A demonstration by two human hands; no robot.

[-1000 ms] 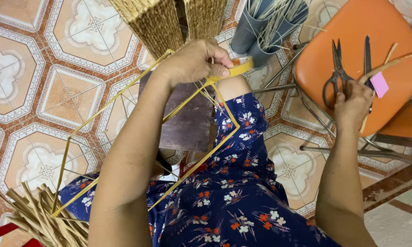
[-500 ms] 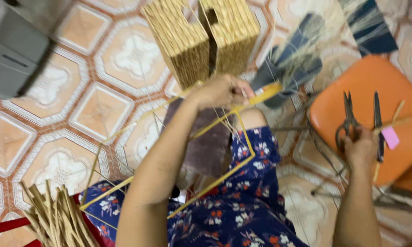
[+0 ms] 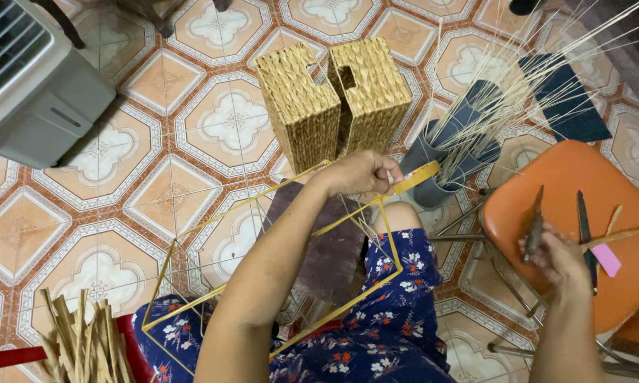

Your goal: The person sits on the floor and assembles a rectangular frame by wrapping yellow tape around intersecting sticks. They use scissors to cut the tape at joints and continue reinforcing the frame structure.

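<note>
We look down on a floor [image 3: 213, 135] of patterned tiles, orange and cream with grey borders. At upper left we see a grey box-shaped fan unit [image 3: 29, 78] with a slatted top. An orange chair [image 3: 582, 184] on metal legs stands at right. Chair legs [image 3: 149, 14] of dark wood show along the top edge. The light is even and soft.

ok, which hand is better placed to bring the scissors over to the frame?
Right. The right hand already grips the scissors above the orange chair. The left hand is occupied holding the yellow wire frame at its top corner.
</note>
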